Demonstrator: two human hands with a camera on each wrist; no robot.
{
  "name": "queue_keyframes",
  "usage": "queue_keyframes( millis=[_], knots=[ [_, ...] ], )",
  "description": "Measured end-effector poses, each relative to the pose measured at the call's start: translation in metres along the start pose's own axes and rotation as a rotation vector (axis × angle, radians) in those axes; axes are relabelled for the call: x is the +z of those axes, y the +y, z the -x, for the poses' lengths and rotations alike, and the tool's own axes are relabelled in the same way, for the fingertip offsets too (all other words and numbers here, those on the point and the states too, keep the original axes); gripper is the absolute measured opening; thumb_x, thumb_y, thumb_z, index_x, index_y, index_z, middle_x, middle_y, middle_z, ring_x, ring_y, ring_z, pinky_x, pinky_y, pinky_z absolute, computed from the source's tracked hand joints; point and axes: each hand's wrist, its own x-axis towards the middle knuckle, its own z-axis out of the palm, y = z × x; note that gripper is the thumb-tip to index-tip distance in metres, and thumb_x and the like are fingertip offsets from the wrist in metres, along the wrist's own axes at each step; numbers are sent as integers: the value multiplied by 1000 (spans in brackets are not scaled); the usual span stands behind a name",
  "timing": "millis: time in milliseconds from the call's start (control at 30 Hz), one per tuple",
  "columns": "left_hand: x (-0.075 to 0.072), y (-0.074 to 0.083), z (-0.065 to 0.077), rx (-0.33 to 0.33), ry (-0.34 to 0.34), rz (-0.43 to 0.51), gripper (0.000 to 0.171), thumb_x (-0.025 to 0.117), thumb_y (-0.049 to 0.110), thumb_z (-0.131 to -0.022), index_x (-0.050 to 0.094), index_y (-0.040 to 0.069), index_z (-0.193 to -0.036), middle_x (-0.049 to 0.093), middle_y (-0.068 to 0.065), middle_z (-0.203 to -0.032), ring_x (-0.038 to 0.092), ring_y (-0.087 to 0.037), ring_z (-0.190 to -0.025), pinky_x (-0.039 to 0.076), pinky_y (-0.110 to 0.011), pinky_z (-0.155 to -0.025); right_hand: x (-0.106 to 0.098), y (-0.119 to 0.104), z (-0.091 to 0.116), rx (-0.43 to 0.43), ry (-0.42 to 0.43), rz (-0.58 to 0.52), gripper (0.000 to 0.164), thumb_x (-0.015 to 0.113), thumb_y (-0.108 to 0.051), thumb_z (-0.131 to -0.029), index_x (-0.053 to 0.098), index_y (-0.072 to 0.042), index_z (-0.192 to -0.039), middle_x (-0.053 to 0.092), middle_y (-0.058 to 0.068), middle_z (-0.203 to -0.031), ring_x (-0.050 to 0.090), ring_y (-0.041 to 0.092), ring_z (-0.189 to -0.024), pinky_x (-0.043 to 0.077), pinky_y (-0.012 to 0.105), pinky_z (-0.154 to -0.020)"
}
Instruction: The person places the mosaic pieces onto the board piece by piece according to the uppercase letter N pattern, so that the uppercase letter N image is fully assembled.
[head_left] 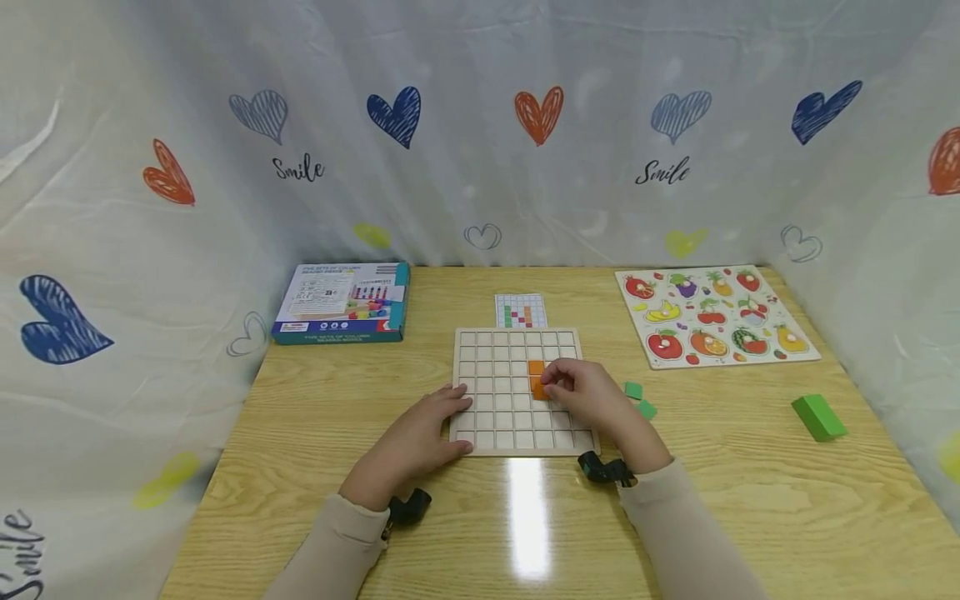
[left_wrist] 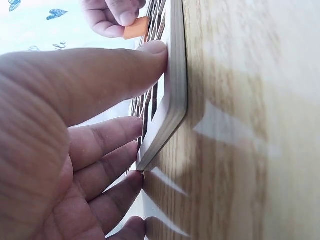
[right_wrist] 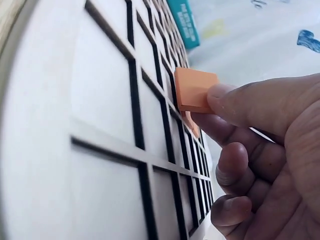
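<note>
A wooden grid board (head_left: 483, 421) lies on the table in front of me. Between thumb and forefinger, my right hand (head_left: 588, 392) pinches an orange square tile (right_wrist: 194, 89), held tilted over the right half of the grid. Just beyond it, another orange tile (head_left: 536, 367) sits in a grid cell. My left hand (head_left: 427, 433) rests along the board's left rim, its thumb near the front corner and its fingertips at the side, fingers fairly straight. Two green square tiles (head_left: 633, 390) lie right of the board, close to my right forearm.
Behind the board is a pattern card (head_left: 521, 310) with coloured squares. A boxed toy set (head_left: 341, 302) stands at the back left. To the right lie a fruit puzzle board (head_left: 652, 296) and a green block (head_left: 819, 417). A printed curtain (head_left: 480, 183) closes off the back.
</note>
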Motion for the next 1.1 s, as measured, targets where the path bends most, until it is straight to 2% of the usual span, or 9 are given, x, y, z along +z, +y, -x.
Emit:
queue_keyframes(
  millis=[567,833,1100],
  knots=[
    [0,0,0,-9,-3,9,69,85,27,-97,59,12,-159,44,-2,-174,32,-28,-166,34,-53,-133,3,6,2,-34,-67,27,6,72,-16,-106,77,-14,-103,68,-2,-89,55,16,-74,48,29,-69],
    [0,0,0,-17,-4,8,70,86,28,-97,58,13,-159,43,0,-174,32,-27,-167,33,-54,-133,3,7,3,-63,-61,33,5,74,-11,-104,78,-14,-104,66,1,-94,56,17,-80,49,29,-71],
    [0,0,0,-13,-1,7,69,86,27,-97,59,12,-158,44,-1,-174,32,-27,-166,34,-54,-133,5,9,1,-66,-70,58,5,76,-11,-103,79,-15,-105,67,0,-91,55,17,-78,48,28,-70]
  ],
)
